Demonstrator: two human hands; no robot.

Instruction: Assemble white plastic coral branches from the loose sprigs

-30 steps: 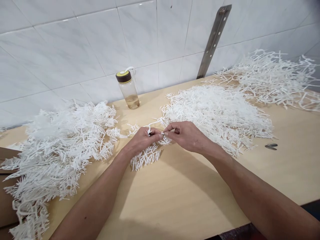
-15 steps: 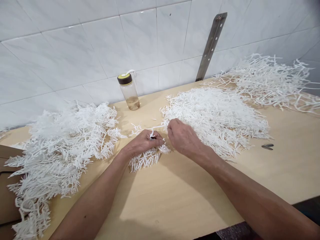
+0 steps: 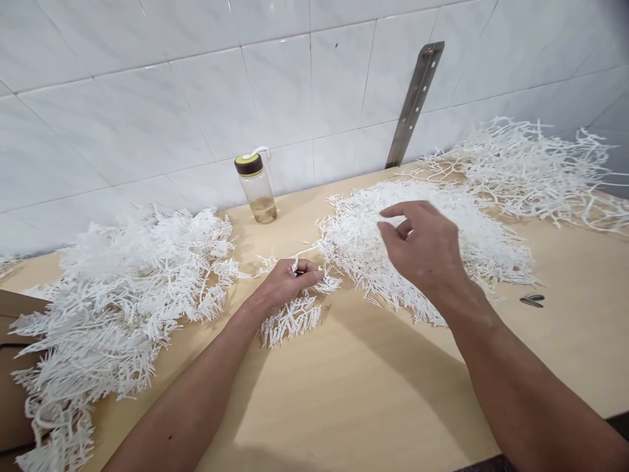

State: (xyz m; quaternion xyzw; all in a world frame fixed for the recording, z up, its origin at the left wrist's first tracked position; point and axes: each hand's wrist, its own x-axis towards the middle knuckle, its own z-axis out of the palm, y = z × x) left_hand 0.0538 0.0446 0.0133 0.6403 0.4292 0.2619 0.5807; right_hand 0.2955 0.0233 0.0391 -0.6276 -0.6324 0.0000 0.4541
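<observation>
The white branching sprig (image 3: 309,248) lay in the grip of the left hand (image 3: 287,285), above the tabletop (image 3: 344,393), its thin stem rising past the knuckles toward the middle pile. The thumb and forefinger of that hand were closed on it. Below, a small clump of white twigs (image 3: 291,321) rested on the tabletop.

The right hand (image 3: 422,246) hung over the middle pile of white pieces (image 3: 354,239), its thumb and forefinger a narrow gap apart, with nothing visible between them. A second earlier its fingertips had met those of the left hand at the sprig; half a second later it was curled just beside them, and now it stood well apart. The left hand had kept its hold and its place.

Farther out, a large white heap (image 3: 132,308) spread to the left, and a looser, longer-stemmed heap (image 3: 531,170) lay at the far right. Two small dark slivers (image 3: 533,301) sat near the middle pile. A clear bottle (image 3: 258,190), partly filled, stood near the tiled wall (image 3: 196,105), where a slotted metal strip (image 3: 415,108) leaned.

Inside the curl of the left hand was a dark patch, too shadowed to identify. The right hand and its forearm hid part of the middle pile, and brown cardboard (image 3: 17,380) was cut off at the left edge.
</observation>
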